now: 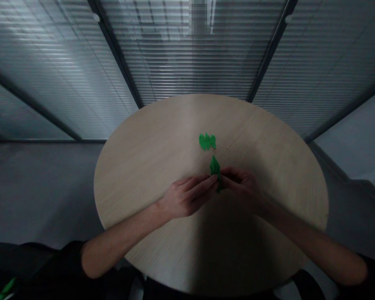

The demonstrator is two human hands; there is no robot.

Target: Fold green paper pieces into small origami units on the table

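Note:
A round light-wood table (162, 137) fills the middle of the view. Both of my hands meet just above its centre around a narrow folded piece of green paper (215, 167), whose pointed tip sticks up away from me. My left hand (187, 196) pinches the paper's lower part from the left with closed fingers. My right hand (245, 189) grips it from the right, fingers curled. A second folded green paper shape (207, 141) with jagged edges lies flat on the table a little beyond the held piece, untouched.
Glass walls with horizontal blinds and dark frames (118, 54) stand behind the table. Grey floor (34, 187) lies to the left. A few green scraps (0, 289) show at the bottom-left corner, near my dark clothing.

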